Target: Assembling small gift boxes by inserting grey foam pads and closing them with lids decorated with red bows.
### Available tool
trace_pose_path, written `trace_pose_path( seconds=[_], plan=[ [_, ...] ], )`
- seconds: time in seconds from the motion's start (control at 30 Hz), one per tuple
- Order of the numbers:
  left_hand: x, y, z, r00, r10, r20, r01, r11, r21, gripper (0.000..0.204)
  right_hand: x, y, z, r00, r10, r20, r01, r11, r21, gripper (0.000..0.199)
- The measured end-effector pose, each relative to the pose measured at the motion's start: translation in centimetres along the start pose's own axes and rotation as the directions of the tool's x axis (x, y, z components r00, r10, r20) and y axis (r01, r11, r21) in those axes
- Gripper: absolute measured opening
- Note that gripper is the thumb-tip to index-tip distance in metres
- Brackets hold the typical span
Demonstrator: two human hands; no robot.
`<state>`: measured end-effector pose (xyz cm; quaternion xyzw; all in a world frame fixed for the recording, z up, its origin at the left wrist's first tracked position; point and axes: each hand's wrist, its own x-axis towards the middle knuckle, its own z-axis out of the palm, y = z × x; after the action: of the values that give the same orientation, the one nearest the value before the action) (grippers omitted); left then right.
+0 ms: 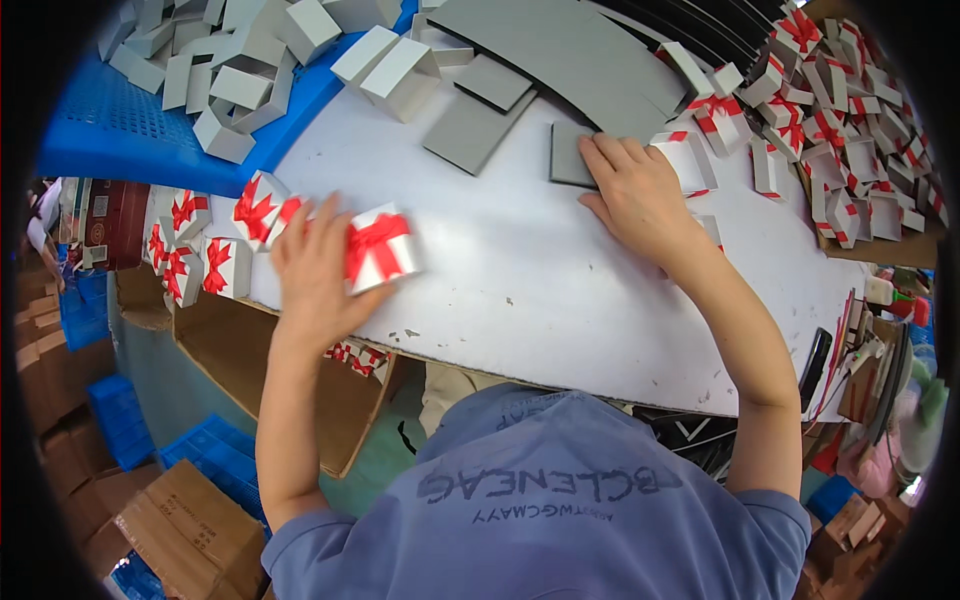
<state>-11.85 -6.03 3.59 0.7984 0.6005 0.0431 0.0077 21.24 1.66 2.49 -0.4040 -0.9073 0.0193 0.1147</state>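
While both hands are at the white worktable, a blue plastic crate of plain white box parts is far left and a brown carton heaped with red-ribboned boxes far right. Large grey sheet at the far side, smaller grey pieces nearer. Left hand: fingers spread, pointing away from the body, thumb apart from them along the near edge of a white gift box with a red bow. That box lies on the table just right of the palm, bow up; the left hand is clearly the nearer one, the right well apart. Top looks about square, so no clear long axis. Right hand: fingers bent, tips on the right side of a dark grey pad, which lies to their left; thumb apart, lower down. White open tray with red ribbon just beside the knuckles, partly covered. Hard to make out: the gift box's left side is behind the left hand, and so is most of another red-ribboned piece. Pad's right end hidden, its long axis uncertain. Cannot tell if either hand grips or only rests.
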Motion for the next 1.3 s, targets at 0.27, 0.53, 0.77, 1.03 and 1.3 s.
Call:
trace_pose_path(
  seconds=[0.27,0.53,0.77,1.03,1.3],
  plan=[
    [4.6,2.6,-2.0,0.994,-0.050,-0.093,0.051,0.999,0.010,0.080,0.7,1.0,0.7,0.980,0.174,0.099,-0.175,0.985,-0.003,0.030],
    [10.8,0.3,0.6,0.847,0.072,-0.527,-0.109,0.993,-0.038,0.072,-2.1,-0.3,-0.7,0.987,0.111,-0.112,-0.059,0.917,0.394,0.028],
    [2.1,8.4,5.8,0.932,0.248,-0.264,-0.362,0.661,-0.657,0.087,-3.1,-6.8,-1.1,0.963,-0.210,-0.172,0.235,0.962,0.142,0.029],
    [0.8,5.0,3.2,0.852,0.473,-0.223,-0.523,0.786,-0.331,0.057,-3.0,0.5,-2.5,0.954,0.206,-0.219,-0.250,0.948,-0.197,0.029],
    [-1.0,4.9,5.0,0.915,0.361,-0.183,-0.392,0.676,-0.624,0.068,-0.1,-5.5,-2.5,0.861,0.489,0.138,-0.354,0.383,0.853,0.017]
  ],
)
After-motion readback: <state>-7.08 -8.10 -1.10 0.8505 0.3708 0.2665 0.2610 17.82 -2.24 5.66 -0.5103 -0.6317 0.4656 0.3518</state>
